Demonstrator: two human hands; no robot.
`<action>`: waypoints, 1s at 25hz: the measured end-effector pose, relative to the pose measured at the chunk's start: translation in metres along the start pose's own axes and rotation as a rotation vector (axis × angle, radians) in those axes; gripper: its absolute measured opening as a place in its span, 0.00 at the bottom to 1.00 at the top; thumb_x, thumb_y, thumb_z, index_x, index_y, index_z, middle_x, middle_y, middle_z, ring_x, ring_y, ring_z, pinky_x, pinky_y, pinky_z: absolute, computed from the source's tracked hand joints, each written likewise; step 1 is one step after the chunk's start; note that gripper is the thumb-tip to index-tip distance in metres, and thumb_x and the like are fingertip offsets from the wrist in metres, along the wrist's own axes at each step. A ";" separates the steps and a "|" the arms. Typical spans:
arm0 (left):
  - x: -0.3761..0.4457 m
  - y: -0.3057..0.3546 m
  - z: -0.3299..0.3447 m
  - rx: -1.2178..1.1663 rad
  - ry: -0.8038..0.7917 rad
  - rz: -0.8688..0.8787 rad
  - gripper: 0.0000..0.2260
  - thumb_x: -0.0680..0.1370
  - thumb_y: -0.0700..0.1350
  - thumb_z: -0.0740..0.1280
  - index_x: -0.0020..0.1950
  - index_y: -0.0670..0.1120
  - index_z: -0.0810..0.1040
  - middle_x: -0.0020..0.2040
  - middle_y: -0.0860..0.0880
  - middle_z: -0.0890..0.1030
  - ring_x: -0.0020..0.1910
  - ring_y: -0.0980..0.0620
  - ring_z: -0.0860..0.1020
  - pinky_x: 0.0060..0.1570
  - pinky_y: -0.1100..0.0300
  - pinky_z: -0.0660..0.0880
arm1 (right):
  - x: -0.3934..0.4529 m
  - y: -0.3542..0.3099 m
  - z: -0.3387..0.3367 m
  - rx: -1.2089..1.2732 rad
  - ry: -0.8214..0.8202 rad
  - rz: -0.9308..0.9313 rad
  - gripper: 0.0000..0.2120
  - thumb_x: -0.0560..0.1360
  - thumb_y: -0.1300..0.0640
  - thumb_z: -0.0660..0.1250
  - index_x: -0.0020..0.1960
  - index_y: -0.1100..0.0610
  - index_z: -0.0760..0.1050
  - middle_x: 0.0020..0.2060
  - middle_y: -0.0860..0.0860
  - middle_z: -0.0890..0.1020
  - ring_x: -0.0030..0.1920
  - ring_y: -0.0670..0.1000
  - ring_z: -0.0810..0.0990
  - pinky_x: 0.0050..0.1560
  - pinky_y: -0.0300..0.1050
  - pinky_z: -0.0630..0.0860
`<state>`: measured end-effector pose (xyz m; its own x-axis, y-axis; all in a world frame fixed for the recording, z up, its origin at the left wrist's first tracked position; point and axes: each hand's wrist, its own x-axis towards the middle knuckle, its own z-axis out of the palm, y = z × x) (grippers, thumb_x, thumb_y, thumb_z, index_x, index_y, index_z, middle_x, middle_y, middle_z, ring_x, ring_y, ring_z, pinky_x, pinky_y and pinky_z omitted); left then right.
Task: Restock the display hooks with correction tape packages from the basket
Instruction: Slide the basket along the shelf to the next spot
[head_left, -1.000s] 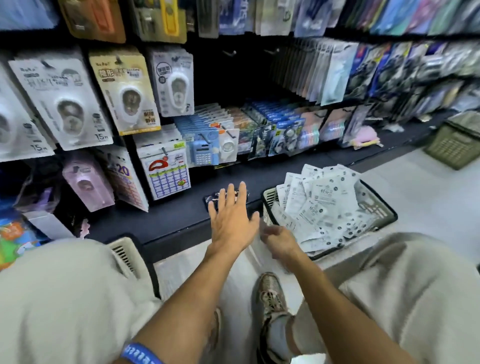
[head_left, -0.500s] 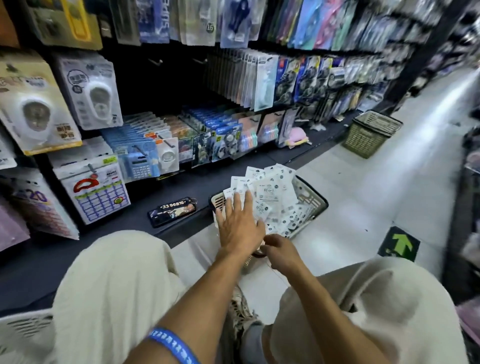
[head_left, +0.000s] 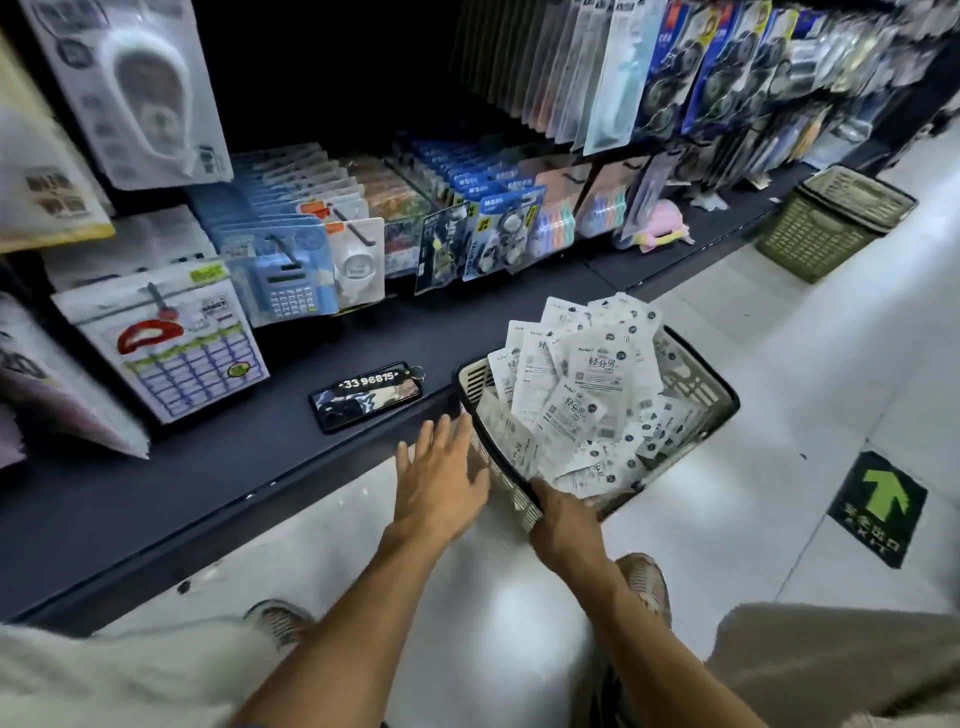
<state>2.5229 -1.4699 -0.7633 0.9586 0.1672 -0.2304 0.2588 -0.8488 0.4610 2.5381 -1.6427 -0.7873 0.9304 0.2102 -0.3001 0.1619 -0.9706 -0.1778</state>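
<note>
Spilling over the rim, the white packages fill the basket, which sits on the pale floor against the front edge of the dark shelf. Most lie flat in a loose heap, printed faces up, and a few at the back stand tilted above the far rim.

Right hand is at the near rim of the basket, back of the hand up, its fingers curled down over the edge among the nearest packages; whether they pinch a package or only the rim I cannot tell. Left hand is just beside the basket's left wall, fingers straight and slightly spread, holding nothing, over the gap between shelf edge and basket.

On the shelf, left of the basket, a phone lies flat, with a black tag bearing white numbers lying across it. Behind it, hooks carry rows of carded goods: blue calculators, white tape dispensers, dark blue packs. A pink object lies on the shelf further right. A green basket stands well apart down the aisle, and a green arrow sticker marks the floor to the right. Pale trousers and two shoes show at the bottom.
</note>
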 end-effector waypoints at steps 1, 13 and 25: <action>0.008 -0.009 0.005 0.002 -0.007 0.001 0.32 0.84 0.55 0.59 0.84 0.52 0.47 0.85 0.48 0.50 0.83 0.47 0.46 0.80 0.44 0.44 | 0.008 -0.003 0.004 0.053 0.043 -0.006 0.27 0.71 0.66 0.62 0.69 0.52 0.73 0.55 0.56 0.85 0.54 0.60 0.83 0.50 0.49 0.76; 0.025 -0.041 -0.005 0.073 -0.331 -0.125 0.12 0.80 0.46 0.66 0.63 0.48 0.77 0.62 0.47 0.79 0.58 0.46 0.78 0.50 0.56 0.72 | -0.055 -0.078 0.035 0.254 -0.401 -0.455 0.08 0.70 0.55 0.67 0.48 0.55 0.75 0.41 0.57 0.82 0.43 0.59 0.80 0.38 0.49 0.71; -0.052 -0.081 0.022 -0.095 -0.122 -0.408 0.44 0.75 0.50 0.75 0.81 0.48 0.49 0.69 0.43 0.74 0.64 0.42 0.77 0.61 0.47 0.77 | -0.026 -0.081 0.050 0.799 0.047 0.161 0.24 0.74 0.58 0.71 0.67 0.56 0.68 0.58 0.50 0.77 0.51 0.48 0.78 0.50 0.46 0.77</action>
<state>2.4497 -1.4209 -0.8075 0.7562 0.4142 -0.5065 0.6286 -0.6749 0.3866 2.4847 -1.5641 -0.8121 0.9381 0.0527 -0.3424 -0.2417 -0.6085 -0.7558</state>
